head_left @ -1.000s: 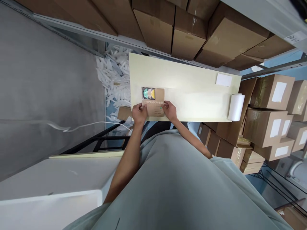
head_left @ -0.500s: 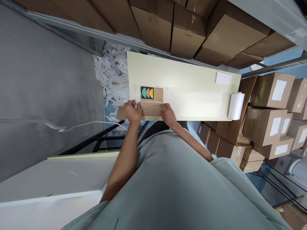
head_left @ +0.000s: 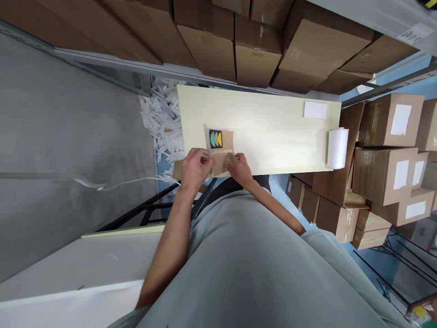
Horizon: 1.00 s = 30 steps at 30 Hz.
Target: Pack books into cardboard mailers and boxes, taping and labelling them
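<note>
A tan book [head_left: 227, 139] with green, pink and yellow half-circles on a dark square lies near the front left of a cream board [head_left: 266, 109]. Clear film [head_left: 206, 132] stands up a little along the book's left edge. At that edge, my left hand [head_left: 196, 167] is closed, its thumb and fingers pinched on the film. The fingertips of my right hand [head_left: 241, 169] rest on the lower right of the cover, bent around the book's edge. The lower left corner of the book is partly hidden by my left hand.
On the board's right end are a white roll [head_left: 337, 148] and a white card [head_left: 315, 110]. Cartons [head_left: 258, 64] fill the shelf behind; more boxes [head_left: 372, 175] are stacked at right. White scraps [head_left: 164, 123] lie left of the board, near a white cable [head_left: 133, 181].
My left hand has lifted and moved right over the book's left edge, and the film there now stands up. My right hand stays at the cover's lower right. The view has shifted slightly.
</note>
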Each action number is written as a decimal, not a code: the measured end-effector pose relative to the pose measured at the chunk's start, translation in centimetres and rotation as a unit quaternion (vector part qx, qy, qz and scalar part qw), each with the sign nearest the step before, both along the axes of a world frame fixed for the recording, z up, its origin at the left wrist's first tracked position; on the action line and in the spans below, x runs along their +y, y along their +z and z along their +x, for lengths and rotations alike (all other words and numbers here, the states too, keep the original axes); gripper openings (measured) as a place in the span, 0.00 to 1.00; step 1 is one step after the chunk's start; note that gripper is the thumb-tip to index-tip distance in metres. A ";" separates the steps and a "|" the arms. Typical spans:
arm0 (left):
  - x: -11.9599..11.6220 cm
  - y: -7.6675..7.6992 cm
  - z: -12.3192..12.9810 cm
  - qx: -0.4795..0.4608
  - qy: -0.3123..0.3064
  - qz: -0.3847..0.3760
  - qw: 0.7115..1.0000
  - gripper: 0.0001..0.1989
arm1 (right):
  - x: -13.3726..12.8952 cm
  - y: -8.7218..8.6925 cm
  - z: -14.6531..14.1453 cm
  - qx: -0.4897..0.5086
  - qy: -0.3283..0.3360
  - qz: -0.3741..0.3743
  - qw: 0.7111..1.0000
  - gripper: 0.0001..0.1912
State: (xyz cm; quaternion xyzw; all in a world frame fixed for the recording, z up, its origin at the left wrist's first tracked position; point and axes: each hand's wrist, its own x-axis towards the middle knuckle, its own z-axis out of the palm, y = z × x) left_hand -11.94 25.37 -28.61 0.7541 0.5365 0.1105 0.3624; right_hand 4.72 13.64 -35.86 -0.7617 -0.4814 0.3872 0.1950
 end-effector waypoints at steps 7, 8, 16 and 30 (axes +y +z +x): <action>-1.4 4.3 6.6 0.112 -0.159 0.041 0.980 0.16 | -2.3 4.0 2.6 0.201 -0.116 0.087 0.969 0.18; -1.3 4.6 7.5 0.124 -0.183 0.039 0.975 0.19 | -2.7 4.7 3.0 0.219 -0.134 0.085 0.963 0.20; -0.1 2.4 13.9 0.126 -0.347 -0.057 0.928 0.20 | -5.2 4.6 6.9 0.175 -0.262 0.037 0.948 0.20; -1.8 -5.0 19.3 0.217 -0.460 0.001 0.861 0.22 | -5.4 1.5 9.0 -0.099 -0.275 -0.064 0.954 0.12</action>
